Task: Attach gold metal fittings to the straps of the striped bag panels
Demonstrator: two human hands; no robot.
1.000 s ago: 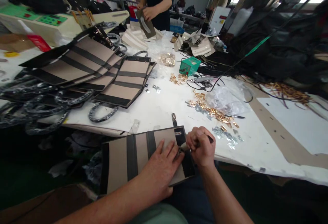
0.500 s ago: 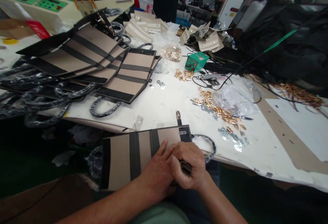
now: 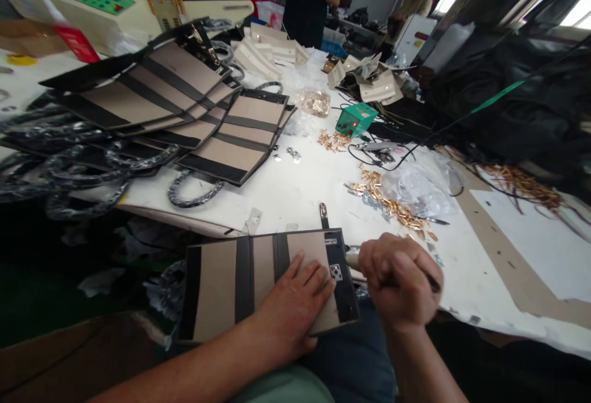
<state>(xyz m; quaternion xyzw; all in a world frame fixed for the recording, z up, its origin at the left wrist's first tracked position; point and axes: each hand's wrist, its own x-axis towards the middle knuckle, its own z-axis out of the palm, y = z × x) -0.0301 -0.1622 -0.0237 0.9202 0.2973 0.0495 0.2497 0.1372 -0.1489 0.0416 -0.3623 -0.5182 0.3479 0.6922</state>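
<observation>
A beige-lined bag panel (image 3: 217, 292) with dark bands lies over my lap, its far edge against the worktable. My left hand (image 3: 295, 298) is pressed flat on it, fingers spread. Near the fingertips, a small square metal plate (image 3: 336, 272) sits on the panel's dark right border. Above it is a narrow slotted metal plate (image 3: 330, 241). A short strap with a metal tip (image 3: 324, 213) sticks out past the far edge. My right hand (image 3: 401, 277), right of the panel, is closed around a hand tool with a pale front part (image 3: 353, 259); my fingers hide most of it.
Similar panels (image 3: 244, 126) with plastic-wrapped loop handles (image 3: 194, 191) are stacked at the left. Gold-coloured metal pieces (image 3: 397, 209), a clear plastic bag (image 3: 425, 181) and a green box (image 3: 356, 119) lie on the worktable (image 3: 295, 194). A person (image 3: 307, 9) stands behind it.
My right hand, with the tool, has moved right, off the panel and away from my left hand. The square metal plate is now uncovered. My left hand still rests on the panel.
</observation>
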